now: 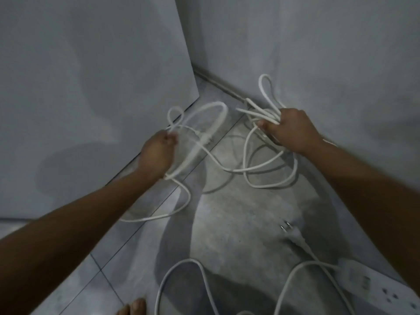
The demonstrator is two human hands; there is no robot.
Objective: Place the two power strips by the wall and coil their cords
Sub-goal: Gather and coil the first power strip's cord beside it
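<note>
While the right hand (288, 130) squeezes a bunch of white cord (268, 176) loops, the left hand (159, 153) pinches more; coiling looks half done, so another loop comes next.

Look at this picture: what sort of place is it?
Probably an indoor room corner at floor level: plain grey walls meet a tiled floor, where a power strip and loose white cords lie.

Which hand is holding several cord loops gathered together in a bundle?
The right hand, near the wall: it grips several gathered white loops. The left hand holds a looser cord.
</note>
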